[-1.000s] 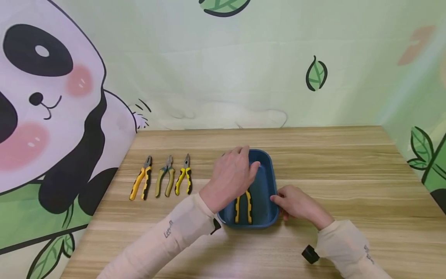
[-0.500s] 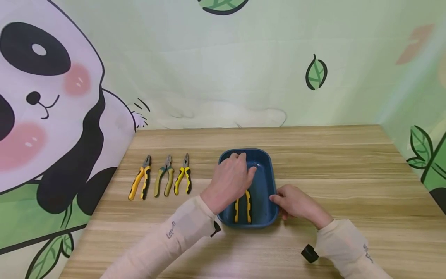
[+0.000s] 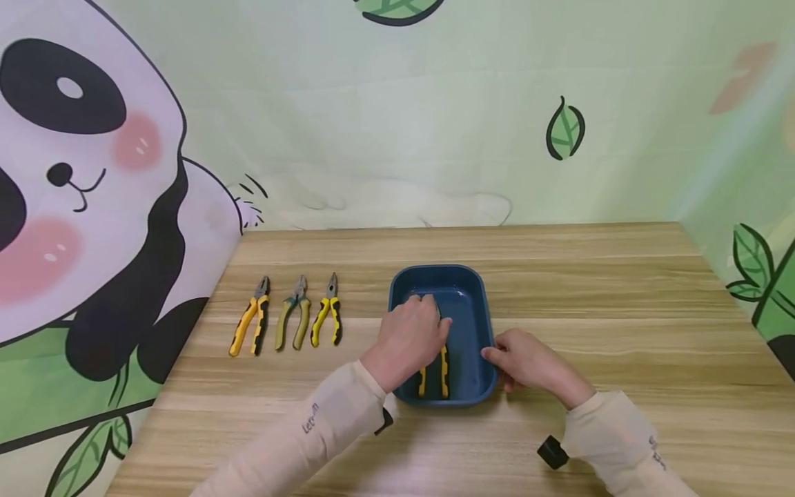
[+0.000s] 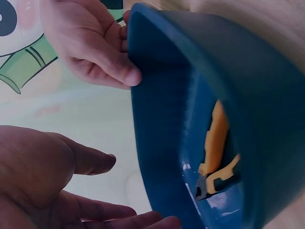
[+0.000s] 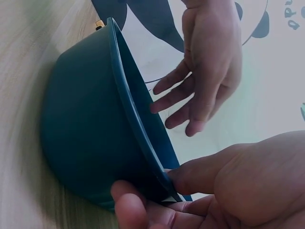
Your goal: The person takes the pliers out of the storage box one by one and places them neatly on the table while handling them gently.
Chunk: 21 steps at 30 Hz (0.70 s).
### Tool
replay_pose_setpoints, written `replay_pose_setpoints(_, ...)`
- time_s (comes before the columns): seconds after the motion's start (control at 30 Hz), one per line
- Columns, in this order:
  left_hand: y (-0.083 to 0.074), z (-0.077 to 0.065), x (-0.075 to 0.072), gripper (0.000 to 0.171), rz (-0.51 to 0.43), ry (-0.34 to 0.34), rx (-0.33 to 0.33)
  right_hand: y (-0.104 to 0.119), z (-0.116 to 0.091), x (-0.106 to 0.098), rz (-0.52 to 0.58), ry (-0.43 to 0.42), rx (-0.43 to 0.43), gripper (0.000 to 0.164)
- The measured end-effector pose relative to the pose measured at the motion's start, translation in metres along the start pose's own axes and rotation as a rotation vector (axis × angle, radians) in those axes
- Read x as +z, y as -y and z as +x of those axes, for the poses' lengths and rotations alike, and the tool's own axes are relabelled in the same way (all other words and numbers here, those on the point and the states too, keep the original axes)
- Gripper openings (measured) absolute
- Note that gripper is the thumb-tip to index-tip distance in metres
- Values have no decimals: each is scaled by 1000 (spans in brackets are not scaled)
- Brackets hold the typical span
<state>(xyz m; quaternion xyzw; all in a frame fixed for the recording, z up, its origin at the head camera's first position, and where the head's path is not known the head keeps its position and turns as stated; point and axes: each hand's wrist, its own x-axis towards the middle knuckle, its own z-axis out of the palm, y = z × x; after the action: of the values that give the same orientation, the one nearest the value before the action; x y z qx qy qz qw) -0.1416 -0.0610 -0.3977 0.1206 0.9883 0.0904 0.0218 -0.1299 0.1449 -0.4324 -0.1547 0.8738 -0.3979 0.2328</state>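
A deep blue plastic box stands on the wooden table. Inside it lies a pair of pliers with yellow and black handles; the head view has its upper part covered by my left hand. That hand hovers over the box opening, fingers extended and apart, with nothing between them in the right wrist view. My right hand pinches the box's right rim, thumb on the inner side and fingers outside. In the left wrist view the pliers' orange handle rests on the box floor.
Left of the box, three pliers lie in a row: orange-black, olive-green and yellow-black. A wooden tabletop extends right, up to a printed panda backdrop. A small black block is at the right sleeve.
My left hand has drawn back from the far end of the box toward its middle, uncovering the far rim. My right hand keeps its hold, and the pliers in the box have not visibly moved.
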Motion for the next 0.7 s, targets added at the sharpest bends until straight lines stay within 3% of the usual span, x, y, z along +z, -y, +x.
replay_pose_setpoints(0.33, 5, 3, 9, 37, -27, 101, -57, 0, 0, 0, 0, -2, 5, 28)
replay_pose_setpoints(0.7, 1, 10, 20, 44, -84, 255, -116, -1, 0, -1, 5, 1, -13, 27)
